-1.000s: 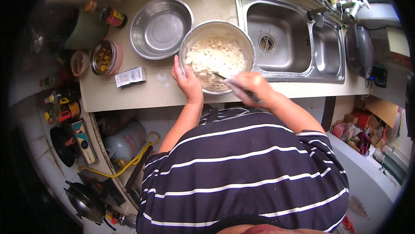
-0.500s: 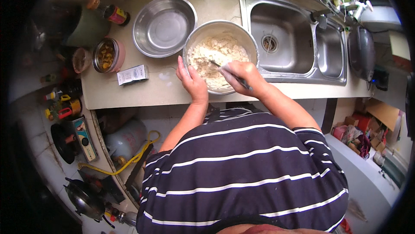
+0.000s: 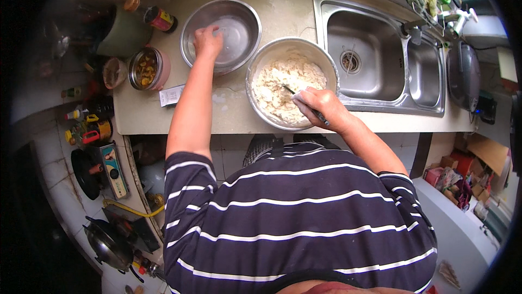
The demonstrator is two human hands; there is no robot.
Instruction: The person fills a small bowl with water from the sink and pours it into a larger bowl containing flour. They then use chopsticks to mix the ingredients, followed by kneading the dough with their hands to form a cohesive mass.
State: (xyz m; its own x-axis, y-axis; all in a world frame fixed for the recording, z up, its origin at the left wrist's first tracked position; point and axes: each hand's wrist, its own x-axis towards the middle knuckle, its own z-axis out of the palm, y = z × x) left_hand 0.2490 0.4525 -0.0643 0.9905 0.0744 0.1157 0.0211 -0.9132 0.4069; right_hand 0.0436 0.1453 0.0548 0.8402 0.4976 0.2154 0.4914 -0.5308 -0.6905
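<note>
A steel bowl (image 3: 260,60) of lumpy white dough (image 3: 283,85) stands on the counter in front of me. My right hand (image 3: 321,108) is over its near rim, shut on a thin stirring utensil (image 3: 293,94) whose tip is in the dough. My left hand (image 3: 207,41) reaches left into an empty steel bowl (image 3: 239,22) beside the dough bowl, fingers resting on its inner wall near the rim. Whether that hand grips the bowl is unclear.
A double steel sink (image 3: 380,49) lies right of the bowls. A small tin of food (image 3: 145,67), a sauce bottle (image 3: 155,18), a green pot (image 3: 122,33) and a paper packet (image 3: 171,95) stand at the counter's left. Pans and a stove sit lower left.
My left hand has left the dough bowl's rim and moved up and left into the empty steel bowl. My right hand keeps the utensil in the dough.
</note>
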